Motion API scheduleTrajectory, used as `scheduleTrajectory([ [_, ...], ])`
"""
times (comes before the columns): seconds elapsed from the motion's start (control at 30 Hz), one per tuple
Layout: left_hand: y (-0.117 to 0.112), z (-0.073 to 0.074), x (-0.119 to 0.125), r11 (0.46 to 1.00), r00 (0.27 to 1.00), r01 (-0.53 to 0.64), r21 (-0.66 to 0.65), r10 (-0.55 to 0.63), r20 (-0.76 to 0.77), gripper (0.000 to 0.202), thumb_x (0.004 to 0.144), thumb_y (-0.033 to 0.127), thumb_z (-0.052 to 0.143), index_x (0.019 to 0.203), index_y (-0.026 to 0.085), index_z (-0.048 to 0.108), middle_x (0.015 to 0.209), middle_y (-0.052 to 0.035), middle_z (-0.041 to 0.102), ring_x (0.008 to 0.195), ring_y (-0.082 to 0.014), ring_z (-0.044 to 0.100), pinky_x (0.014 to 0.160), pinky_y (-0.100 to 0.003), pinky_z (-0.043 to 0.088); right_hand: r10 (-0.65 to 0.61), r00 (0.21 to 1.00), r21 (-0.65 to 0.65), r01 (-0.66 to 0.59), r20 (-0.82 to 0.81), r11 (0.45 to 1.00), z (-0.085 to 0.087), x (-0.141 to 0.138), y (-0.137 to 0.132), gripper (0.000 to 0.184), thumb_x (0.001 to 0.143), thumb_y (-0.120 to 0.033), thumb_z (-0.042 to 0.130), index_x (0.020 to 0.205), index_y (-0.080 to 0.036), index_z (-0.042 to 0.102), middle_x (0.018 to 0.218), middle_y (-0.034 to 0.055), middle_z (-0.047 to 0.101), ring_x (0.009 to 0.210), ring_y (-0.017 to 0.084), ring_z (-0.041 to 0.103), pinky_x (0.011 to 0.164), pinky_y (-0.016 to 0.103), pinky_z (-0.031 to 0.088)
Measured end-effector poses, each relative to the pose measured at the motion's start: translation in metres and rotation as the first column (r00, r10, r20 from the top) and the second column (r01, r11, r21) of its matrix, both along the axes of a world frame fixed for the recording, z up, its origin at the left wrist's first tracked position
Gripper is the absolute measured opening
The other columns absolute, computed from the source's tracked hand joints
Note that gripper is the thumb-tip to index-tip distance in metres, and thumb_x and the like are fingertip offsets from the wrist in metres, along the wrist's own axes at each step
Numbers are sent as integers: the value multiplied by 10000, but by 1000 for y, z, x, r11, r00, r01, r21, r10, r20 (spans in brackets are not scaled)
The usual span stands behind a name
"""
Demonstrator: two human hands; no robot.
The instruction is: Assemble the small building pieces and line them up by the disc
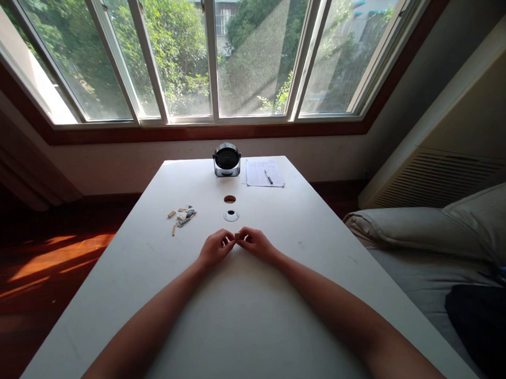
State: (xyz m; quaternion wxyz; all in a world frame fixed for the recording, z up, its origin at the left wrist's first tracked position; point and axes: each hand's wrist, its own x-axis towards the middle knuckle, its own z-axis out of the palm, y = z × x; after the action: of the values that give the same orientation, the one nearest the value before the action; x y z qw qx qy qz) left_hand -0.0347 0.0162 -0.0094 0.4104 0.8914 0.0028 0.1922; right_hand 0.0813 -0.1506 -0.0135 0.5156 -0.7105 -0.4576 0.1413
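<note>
My left hand [217, 247] and my right hand [255, 243] meet over the middle of the white table [238, 305]. Thumbs and fingers of both are closed in a pinch around a small brownish building brick [237, 236], mostly covered by the fingertips. Whether it is one piece or more I cannot tell. To the left of my left hand lies a loose pile of small tan and grey building bricks [186, 216]. Just beyond my fingertips is a round silver-rimmed cover [231, 216] with a dark middle.
Behind the cover is a round hole [230, 199] in the tabletop. A black and silver round device [227, 159] stands at the far edge, beside a sheet of paper [256, 175] with a pen [269, 177] on it. A grey sofa [410, 231] borders the right side.
</note>
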Motion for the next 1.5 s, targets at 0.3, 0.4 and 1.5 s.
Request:
scheduleTrajectory([
  [0.3,0,1,0,998,999,42,40,-42,-18,114,874,271,567,862,206,660,861,-17,648,698,-122,581,667,-250,467,-40,999,-3,40,-5,999,-1,1,0,307,841,-489,657,813,-185,620,769,6,639,657,126,534,610,253,440],
  [0.4,-2,3,-1,996,999,36,77,-33,-34,108,851,244,557,807,202,645,825,-17,634,678,-126,556,652,-255,451,-21,999,14,21,-37,1000,2,0,-1,287,844,-474,657,876,-189,640,804,14,655,689,135,562,630,260,456],
  [1.5,5,-3,1,979,988,-153,-137,156,12,203,905,384,557,970,212,642,819,-8,683,693,-138,592,682,-261,475,-118,930,6,124,347,992,-1,-7,-1,153,900,-269,613,1049,-236,625,880,37,632,809,177,564,747,311,467],
])
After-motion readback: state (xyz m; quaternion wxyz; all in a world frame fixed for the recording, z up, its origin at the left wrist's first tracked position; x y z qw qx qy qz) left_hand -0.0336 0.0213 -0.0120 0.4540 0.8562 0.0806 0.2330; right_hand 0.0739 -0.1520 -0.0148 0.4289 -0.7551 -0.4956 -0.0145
